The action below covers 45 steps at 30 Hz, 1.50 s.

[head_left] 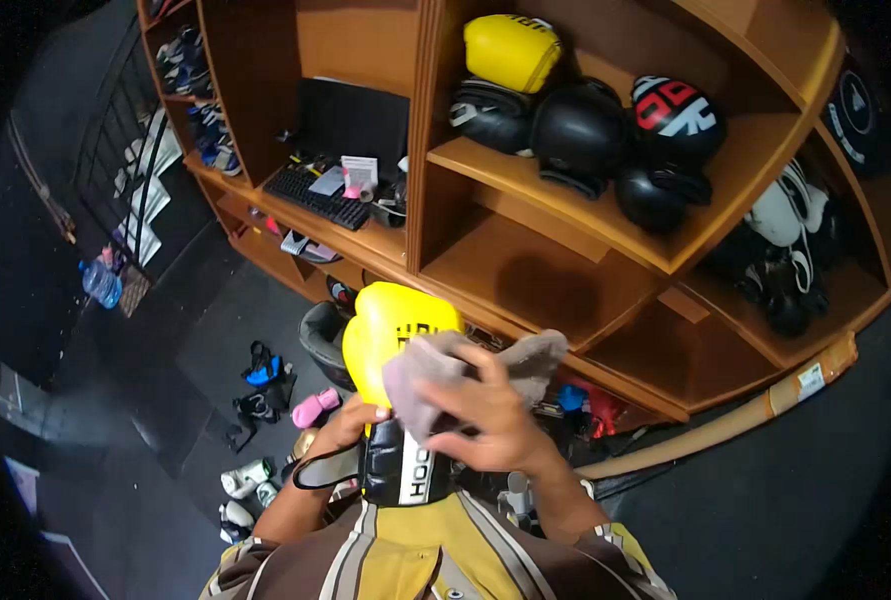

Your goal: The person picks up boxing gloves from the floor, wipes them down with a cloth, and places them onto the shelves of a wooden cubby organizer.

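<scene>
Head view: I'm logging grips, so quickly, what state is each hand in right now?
Left hand: closed on the yellow-and-black boxing glove, thumb at its edge.
Right hand: fingers bent around a grayish cloth, over the glove.

Your left hand (340, 435) holds a yellow and black glove (393, 330) upright in front of your shirt (435, 550). Your right hand (490, 415) holds a grey cloth (427, 385) against it. Beyond stand wooden shelves (525, 235), with more gloves (577, 125) on the upper one.

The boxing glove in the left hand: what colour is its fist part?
Bright yellow; the boxing glove shows best in the head view.
</scene>
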{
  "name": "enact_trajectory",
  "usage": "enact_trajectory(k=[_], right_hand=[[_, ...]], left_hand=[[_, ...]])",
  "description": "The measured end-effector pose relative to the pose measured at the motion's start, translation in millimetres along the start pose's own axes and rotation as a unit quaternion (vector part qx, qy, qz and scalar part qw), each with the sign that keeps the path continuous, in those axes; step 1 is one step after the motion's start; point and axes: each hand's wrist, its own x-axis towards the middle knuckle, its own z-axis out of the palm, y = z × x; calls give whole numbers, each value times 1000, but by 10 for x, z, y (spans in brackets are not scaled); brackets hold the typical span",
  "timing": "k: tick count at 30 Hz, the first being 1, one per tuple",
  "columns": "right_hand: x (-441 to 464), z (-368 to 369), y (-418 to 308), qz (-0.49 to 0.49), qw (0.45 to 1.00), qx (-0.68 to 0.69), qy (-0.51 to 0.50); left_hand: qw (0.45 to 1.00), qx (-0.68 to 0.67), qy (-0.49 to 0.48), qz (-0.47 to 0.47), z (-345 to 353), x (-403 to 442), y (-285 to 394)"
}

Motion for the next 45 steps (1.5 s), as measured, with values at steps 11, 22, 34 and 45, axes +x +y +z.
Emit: enact_trajectory(k=[11, 22, 34, 45], right_hand=[[222, 165, 968, 218, 965, 37, 139], [351, 106, 322, 25, 991, -53, 117], [194, 24, 1173, 206, 859, 463, -77], [-526, 945, 425, 203, 949, -47, 236]], left_hand=[[951, 309, -14, 26, 483, 191, 99], [907, 416, -69, -7, 496, 114, 265], [977, 200, -71, -31, 8, 276, -214], [992, 72, 102, 6, -197, 152, -165]])
